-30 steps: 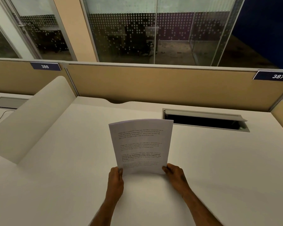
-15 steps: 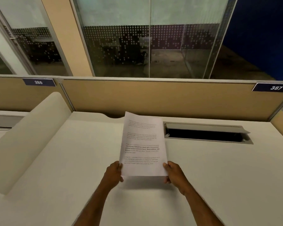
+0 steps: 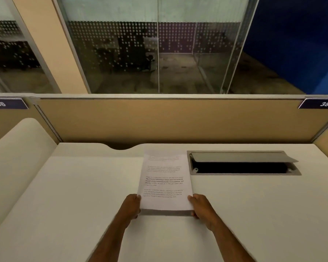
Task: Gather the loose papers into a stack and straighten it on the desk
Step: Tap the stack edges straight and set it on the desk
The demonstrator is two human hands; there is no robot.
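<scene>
Fingers point(image 3: 138, 197) around the paper stack point(image 3: 164, 184)

**Bare forearms, two hands, nothing worn**

Two arms enter from the bottom edge, both bare from forearm to hand. No sleeve or cuff shows anywhere on them. Left hand point(image 3: 131, 206) and right hand point(image 3: 202, 207) carry no glove, ring, watch or band on the parts that show. Fingers point(image 3: 190, 199) are slim, partly hidden on both hands. Nails too small to tell. Rest of the person is out of frame.
</scene>
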